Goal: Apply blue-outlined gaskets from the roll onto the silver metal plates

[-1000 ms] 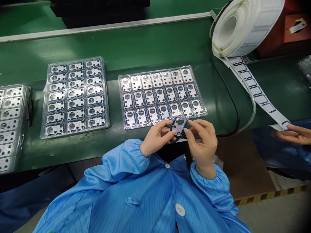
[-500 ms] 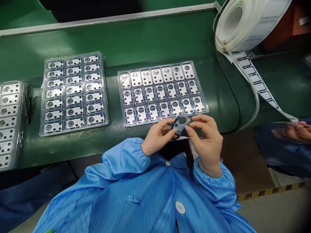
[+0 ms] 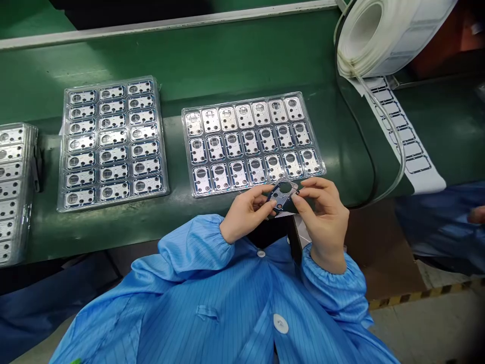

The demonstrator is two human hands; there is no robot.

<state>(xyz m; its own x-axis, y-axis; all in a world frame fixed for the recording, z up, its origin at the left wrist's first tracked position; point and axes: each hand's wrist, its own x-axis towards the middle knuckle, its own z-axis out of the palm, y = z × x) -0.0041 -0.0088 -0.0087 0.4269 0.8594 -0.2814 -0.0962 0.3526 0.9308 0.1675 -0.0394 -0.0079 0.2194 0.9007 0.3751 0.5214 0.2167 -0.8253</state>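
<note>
Just past the front edge of the bench, my left hand (image 3: 248, 215) pinches a small silver metal plate (image 3: 281, 199) with a large round opening and smaller holes. Dark blue edging shows along the plate's outline. My right hand (image 3: 324, 220) closes its thumb and forefinger at the plate's upper right edge, where a tiny dark spot shows between the fingertips. Directly behind my hands lies a clear plastic tray (image 3: 248, 141) with rows of similar plates in its pockets.
Another filled tray (image 3: 113, 144) lies left of centre, and a stack of trays (image 3: 15, 194) with black tweezers (image 3: 37, 169) beside it is at far left. A label roll (image 3: 382, 38) trails a printed strip (image 3: 417, 164) at right. A co-worker's sleeve (image 3: 435, 227) is at the right edge.
My two hands stay around the plate, with the right fingers shifted slightly. The co-worker's hand has let go of the label strip and drawn right; the strip now hangs over the bench edge.
</note>
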